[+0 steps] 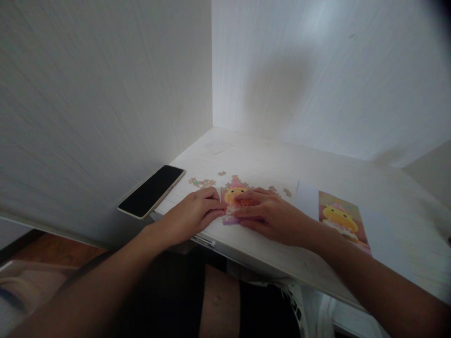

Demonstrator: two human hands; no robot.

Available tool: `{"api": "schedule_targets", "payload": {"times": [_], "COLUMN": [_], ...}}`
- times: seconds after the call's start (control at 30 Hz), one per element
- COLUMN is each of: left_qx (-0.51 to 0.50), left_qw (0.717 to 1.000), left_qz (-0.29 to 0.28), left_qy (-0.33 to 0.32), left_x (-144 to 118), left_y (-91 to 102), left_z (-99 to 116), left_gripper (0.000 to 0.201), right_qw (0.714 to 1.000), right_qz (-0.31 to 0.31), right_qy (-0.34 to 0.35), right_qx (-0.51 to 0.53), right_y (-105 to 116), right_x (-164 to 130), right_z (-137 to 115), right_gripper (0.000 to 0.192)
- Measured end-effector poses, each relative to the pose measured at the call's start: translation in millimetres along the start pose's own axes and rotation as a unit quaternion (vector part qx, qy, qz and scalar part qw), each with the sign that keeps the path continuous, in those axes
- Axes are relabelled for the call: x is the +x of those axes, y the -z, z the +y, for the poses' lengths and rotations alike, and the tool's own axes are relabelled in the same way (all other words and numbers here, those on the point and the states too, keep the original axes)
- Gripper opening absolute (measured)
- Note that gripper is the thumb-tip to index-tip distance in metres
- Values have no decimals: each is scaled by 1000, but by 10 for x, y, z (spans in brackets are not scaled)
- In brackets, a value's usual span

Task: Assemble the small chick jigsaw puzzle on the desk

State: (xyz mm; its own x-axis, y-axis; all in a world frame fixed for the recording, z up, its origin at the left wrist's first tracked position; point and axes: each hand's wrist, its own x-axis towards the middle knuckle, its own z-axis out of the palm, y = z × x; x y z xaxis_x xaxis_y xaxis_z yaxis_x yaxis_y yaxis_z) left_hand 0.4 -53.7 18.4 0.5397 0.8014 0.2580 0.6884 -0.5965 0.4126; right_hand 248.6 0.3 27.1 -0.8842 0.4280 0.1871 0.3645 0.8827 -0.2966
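Note:
A partly joined jigsaw puzzle [234, 192] showing a yellow duck with a pink hat lies on the white desk [264, 159]. My left hand [193, 211] rests flat against its left edge, fingers stretched toward the pieces. From the right, my right hand [271, 213] lies over the puzzle's lower part, fingertips pressing on it. The fingertips of both hands almost meet at the puzzle. Several loose pieces [201, 182] lie just behind my left hand, and a few more [287, 191] sit behind my right hand.
A black phone [152, 190] lies face up at the desk's left edge, overhanging it. A printed reference picture [341, 219] of the same duck lies on the right. White walls close off the left and back. My legs are under the desk.

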Motion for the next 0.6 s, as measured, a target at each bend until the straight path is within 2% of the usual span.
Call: {"api": "schedule_targets", "payload": {"times": [0.17, 0.33, 0.47, 0.6], "left_qx": [15, 29, 0, -19], "left_qw": [1000, 999, 999, 996], "left_qz": [-22, -17, 2, -20], "left_qy": [2, 7, -32, -90], "left_x": [-17, -25, -26, -9], "left_y": [40, 42, 31, 54], "left_z": [46, 96, 96, 117], "left_gripper": [23, 21, 23, 26], "right_qw": [1000, 1000, 1000, 1000], "right_qz": [-9, -2, 2, 1], "right_qy": [-1, 3, 3, 2], "right_qx": [-1, -2, -3, -3], "right_y": [10, -6, -16, -11], "right_x": [0, -3, -10, -11], "right_z": [-5, 9, 18, 13], "right_gripper": [31, 31, 33, 31]}}
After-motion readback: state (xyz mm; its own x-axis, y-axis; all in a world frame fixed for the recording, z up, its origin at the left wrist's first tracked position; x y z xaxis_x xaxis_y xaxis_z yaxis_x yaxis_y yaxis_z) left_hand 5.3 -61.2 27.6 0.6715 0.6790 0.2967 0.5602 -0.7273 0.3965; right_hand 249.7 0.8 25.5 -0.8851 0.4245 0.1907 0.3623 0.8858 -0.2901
